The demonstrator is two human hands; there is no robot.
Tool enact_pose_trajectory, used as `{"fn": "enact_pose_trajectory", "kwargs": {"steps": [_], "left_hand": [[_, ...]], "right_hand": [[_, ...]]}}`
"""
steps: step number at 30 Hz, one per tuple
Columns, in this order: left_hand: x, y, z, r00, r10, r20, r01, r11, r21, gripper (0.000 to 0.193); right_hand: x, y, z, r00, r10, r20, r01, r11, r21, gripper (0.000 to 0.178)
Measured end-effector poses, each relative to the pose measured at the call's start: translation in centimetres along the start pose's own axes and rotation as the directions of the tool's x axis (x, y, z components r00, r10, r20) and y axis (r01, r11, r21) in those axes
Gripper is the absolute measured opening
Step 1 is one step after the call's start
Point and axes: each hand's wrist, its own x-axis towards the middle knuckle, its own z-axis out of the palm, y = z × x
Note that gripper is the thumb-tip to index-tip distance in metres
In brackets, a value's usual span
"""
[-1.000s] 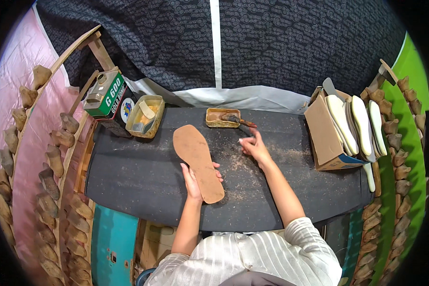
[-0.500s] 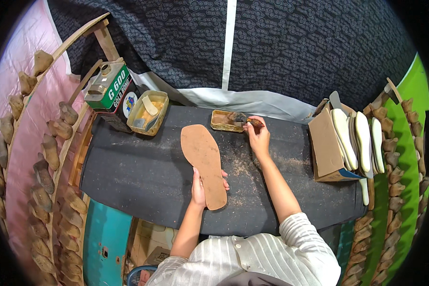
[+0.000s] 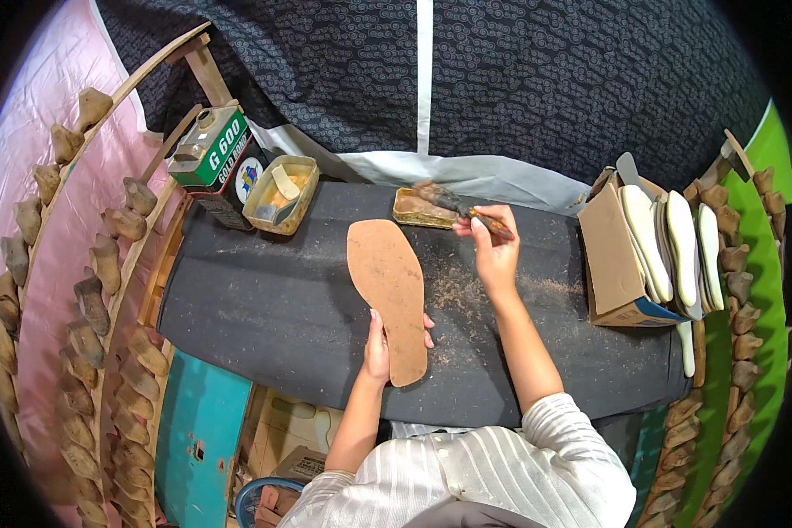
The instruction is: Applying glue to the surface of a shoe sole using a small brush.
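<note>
A brown shoe insole is held up over the dark table by my left hand. The thumb lies along its left edge, and fingertips show at the right edge near the narrow heel end. My right hand is closed around the handle of a brush. The brush has a dark, stained handle and brownish bristles, which point left above a small rectangular tub. That tub has a tan inside and a crusted yellowish rim. Brush and insole are apart.
A metal can and a yellowish tub with a spatula stand at the back left. A cardboard box of white insoles is at the right. Crumbs litter the black-covered table. Racks of wooden shoe lasts flank both sides.
My right hand has raised the brush, and its bristles have come up out of the small tub. The insole stays in my left hand; the whole view has shifted slightly.
</note>
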Motion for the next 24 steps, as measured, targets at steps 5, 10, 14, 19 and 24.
{"fn": "enact_pose_trajectory", "kwargs": {"steps": [5, 10, 14, 19, 24], "left_hand": [[-0.4, -0.3, 0.5, 0.999, -0.023, 0.032, 0.020, 0.994, 0.107, 0.072], [-0.7, -0.8, 1.4, 0.999, 0.030, 0.041, -0.037, 0.984, 0.176, 0.070], [-0.9, -0.8, 1.1, 0.997, 0.007, 0.073, -0.020, 0.984, 0.175, 0.069], [-1.0, -0.9, 1.8, 0.997, 0.056, 0.057, -0.068, 0.967, 0.244, 0.067], [-1.1, -1.0, 2.4, 0.993, 0.077, 0.088, -0.097, 0.962, 0.257, 0.065]], "right_hand": [[-2.6, -5.6, 0.8, 0.926, -0.195, 0.324, 0.229, 0.971, -0.070, 0.021], [-2.8, -7.3, 0.9, 0.845, -0.267, 0.462, 0.390, 0.900, -0.194, 0.020], [-2.3, -6.3, -0.3, 0.946, -0.185, 0.268, 0.257, 0.928, -0.269, 0.020], [-3.2, -7.6, 0.0, 0.922, -0.273, 0.275, 0.297, 0.954, -0.049, 0.021], [-3.6, -8.0, -0.4, 0.889, -0.290, 0.354, 0.372, 0.909, -0.188, 0.023]]}}
